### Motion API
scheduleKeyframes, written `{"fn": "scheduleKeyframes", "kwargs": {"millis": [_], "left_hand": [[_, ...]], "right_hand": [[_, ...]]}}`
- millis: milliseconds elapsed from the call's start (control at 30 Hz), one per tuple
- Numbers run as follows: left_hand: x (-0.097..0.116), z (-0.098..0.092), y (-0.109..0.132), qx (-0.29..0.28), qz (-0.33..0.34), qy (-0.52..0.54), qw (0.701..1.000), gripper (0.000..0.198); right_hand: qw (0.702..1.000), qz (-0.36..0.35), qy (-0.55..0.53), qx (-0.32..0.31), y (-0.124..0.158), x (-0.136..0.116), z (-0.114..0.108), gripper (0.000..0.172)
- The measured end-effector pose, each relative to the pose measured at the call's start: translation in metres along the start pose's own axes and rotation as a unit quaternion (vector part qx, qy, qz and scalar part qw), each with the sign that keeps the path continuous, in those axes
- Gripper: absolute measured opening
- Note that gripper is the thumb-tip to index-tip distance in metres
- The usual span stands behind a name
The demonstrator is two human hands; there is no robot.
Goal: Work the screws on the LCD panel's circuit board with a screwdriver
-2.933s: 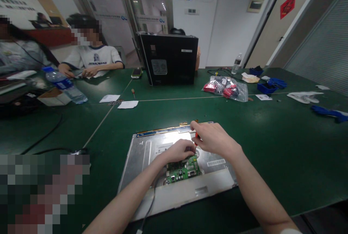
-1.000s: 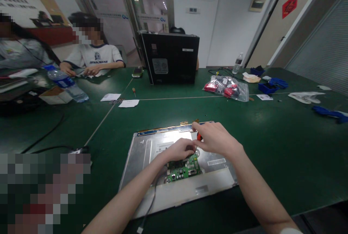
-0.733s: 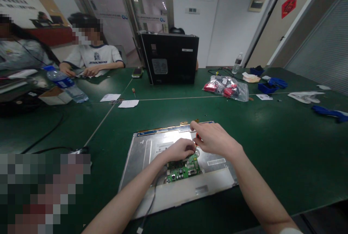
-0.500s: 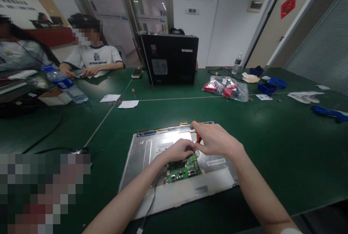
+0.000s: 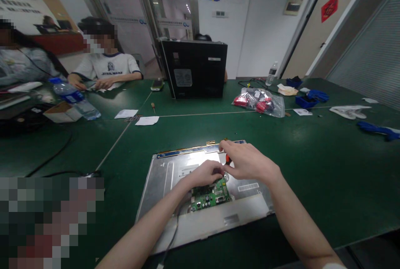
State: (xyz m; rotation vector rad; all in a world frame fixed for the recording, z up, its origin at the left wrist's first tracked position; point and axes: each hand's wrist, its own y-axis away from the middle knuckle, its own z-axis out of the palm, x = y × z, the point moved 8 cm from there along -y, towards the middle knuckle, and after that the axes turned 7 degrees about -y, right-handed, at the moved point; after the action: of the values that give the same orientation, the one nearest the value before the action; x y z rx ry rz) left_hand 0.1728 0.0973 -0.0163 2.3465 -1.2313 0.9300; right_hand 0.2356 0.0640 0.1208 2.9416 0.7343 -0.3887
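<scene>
A metal display panel [image 5: 250,198] lies back side up on the green table, with a green circuit board [image 5: 209,198] on its middle. My right hand [image 5: 246,160] is closed around an orange-red handled tool [image 5: 228,159], of which only a small part shows between the fingers. Just left of it, my left hand [image 5: 208,172] rests over the upper edge of the board, its fingers curled together near the tool's lower end; what they pinch is hidden. A thin cable [image 5: 175,235] runs from beside the board over the panel's front edge.
Behind the panel stands a black computer case [image 5: 196,69]. To its right lie a plastic bag with red items [image 5: 261,101] and blue gloves [image 5: 318,95]. White papers [image 5: 147,120], a large water bottle [image 5: 75,98] and an open box [image 5: 62,113] are at left. Two people sit at far left.
</scene>
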Motion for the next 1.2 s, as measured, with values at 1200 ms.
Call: {"fn": "scheduleKeyframes", "kwargs": {"millis": [1200], "left_hand": [[0.0, -0.001, 0.002, 0.001, -0.012, 0.0, 1.0, 0.013]], "right_hand": [[0.997, 0.055, 0.057, -0.008, -0.004, 0.008, 0.003, 0.02]]}}
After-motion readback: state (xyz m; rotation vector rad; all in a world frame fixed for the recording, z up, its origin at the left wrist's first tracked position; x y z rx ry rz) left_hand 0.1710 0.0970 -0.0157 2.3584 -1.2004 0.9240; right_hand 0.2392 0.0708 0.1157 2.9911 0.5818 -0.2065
